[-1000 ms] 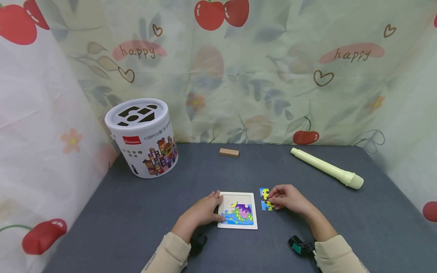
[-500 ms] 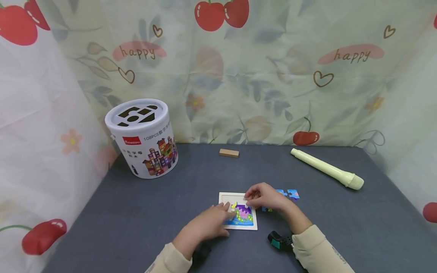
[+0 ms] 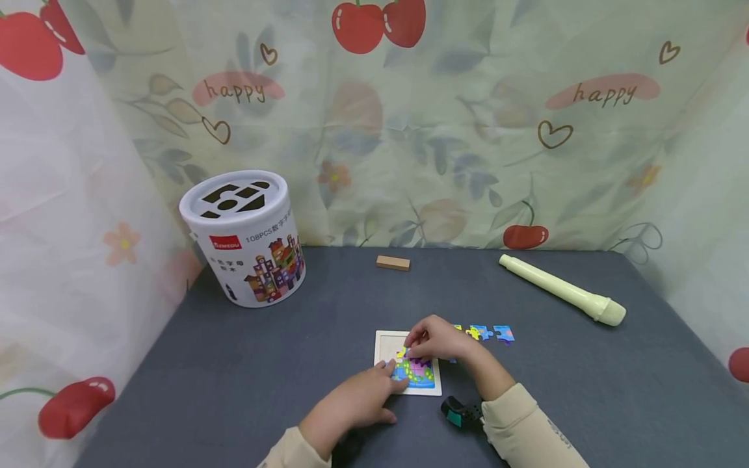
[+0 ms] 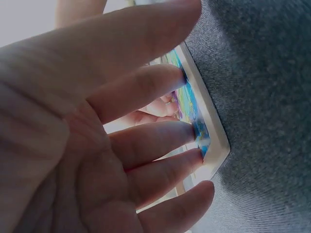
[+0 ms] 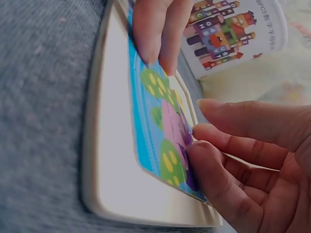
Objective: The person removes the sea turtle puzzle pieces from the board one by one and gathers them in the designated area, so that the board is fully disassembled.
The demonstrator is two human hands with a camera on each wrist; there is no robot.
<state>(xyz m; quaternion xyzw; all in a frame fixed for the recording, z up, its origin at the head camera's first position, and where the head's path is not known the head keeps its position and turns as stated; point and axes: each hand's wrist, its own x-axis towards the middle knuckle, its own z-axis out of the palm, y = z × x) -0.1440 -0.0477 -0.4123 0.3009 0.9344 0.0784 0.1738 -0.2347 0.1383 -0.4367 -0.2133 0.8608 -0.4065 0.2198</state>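
A square puzzle tray (image 3: 430, 391) with a pale rim lies on the dark table, partly filled with blue, green, pink and purple jigsaw pieces (image 5: 170, 124). My left hand (image 3: 364, 393) rests over its left side. In the left wrist view its fingers are extended, with several fingertips down on the blue part of the picture. My right hand (image 3: 435, 339) reaches over the tray's upper part, thumb and fingers bent together in a pinch at the purple area. The puzzle piece in that pinch is mostly hidden by the fingers.
Several loose puzzle pieces (image 3: 503, 333) lie in a row right of the tray, partly behind the right hand. Farther back are a small wooden block (image 3: 393, 262), a pale yellow toy microphone (image 3: 562, 289) and a big white block bucket (image 3: 244, 240).
My right hand has gone left from the loose pieces to over the tray, uncovering more pieces. My left hand has shifted from the tray's left edge onto the picture.
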